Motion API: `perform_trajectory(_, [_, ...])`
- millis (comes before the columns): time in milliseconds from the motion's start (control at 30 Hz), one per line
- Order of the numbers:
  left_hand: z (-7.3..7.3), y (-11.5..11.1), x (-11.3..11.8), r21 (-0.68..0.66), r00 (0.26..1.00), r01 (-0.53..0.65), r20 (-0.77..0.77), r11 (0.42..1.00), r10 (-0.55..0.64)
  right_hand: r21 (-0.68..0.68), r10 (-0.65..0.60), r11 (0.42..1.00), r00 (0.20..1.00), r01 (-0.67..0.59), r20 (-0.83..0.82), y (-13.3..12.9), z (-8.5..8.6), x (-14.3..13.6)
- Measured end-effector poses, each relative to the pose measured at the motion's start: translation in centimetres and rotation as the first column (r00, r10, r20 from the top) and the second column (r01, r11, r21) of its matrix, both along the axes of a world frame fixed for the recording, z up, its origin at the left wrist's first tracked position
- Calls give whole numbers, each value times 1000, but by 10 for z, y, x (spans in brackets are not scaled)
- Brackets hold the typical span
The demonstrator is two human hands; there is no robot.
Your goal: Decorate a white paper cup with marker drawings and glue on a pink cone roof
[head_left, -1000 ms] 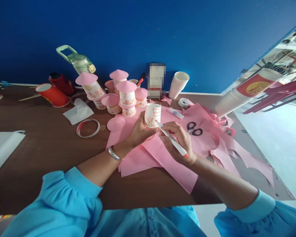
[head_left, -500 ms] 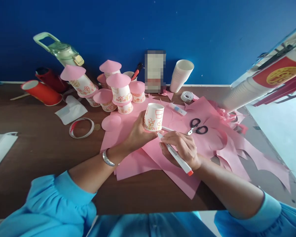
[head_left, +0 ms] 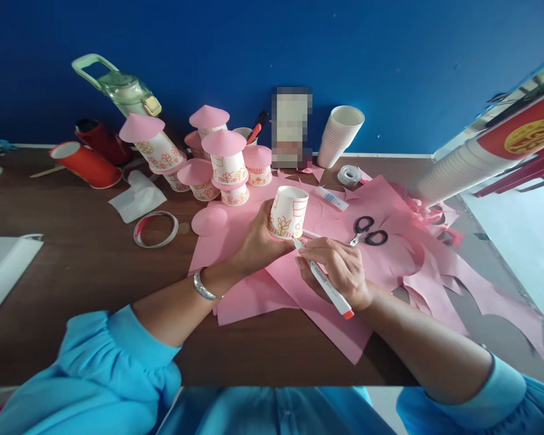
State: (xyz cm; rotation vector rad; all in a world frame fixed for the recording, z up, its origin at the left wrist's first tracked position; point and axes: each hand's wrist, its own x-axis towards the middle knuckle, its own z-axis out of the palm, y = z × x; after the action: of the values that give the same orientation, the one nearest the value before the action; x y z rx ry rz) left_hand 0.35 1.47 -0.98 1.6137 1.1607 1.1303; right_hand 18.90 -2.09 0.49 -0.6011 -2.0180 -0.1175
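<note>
Head view, the only one supplied: the decorated cup (head_left: 290, 210) is in the left hand (head_left: 256, 243), held upright over pink paper sheets (head_left: 254, 296) spread on the counter (head_left: 118, 284). The left grip is curled around the cup's side and lower edge, thumb along the bottom. The right hand (head_left: 338, 272), just beside the cup on its right, has a narrow grip, fingers pinched on a marker (head_left: 327, 289); the tip points at the cup's lower edge, though contact cannot be confirmed. Progress, judged from the visible face — flowers, a row of short strokes along the bottom and red rectangular outlines are drawn; bare white remains between and above them, and no pink cone sits on top. The far side is hidden and cannot be assessed. Left of the decorated cup and behind it stands a group of roofed cups (head_left: 226, 168), drawn in like colours, some stacked in pairs; these appear further along. A loose pink cone (head_left: 209, 222) lies to its left, and a tape ring (head_left: 156, 244) farther left. To its right are scissors (head_left: 367, 235) and, beyond these, cut paper scraps (head_left: 435, 311). Behind it to the right are a glue tube (head_left: 332, 198), a clear tape roll (head_left: 349, 175) and a stack of plain white cups (head_left: 338, 142) — no drawing visible on these.
</note>
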Motion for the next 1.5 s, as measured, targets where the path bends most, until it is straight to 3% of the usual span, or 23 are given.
perform_trajectory(600, [6, 0, -1, -90, 1000, -9, -23, 996, 7, 29, -16, 999, 1000, 16, -2, 2, 1, 1])
perform_trajectory(1000, [6, 1, -2, -115, 997, -19, -73, 993, 11, -50, -56, 997, 998, 55, -39, 1, 1, 2])
perform_trajectory(1500, [7, 1, -2, -102, 998, -15, -66, 995, 8, -50, 6, 999, 999, -8, -46, 2, -2, 3])
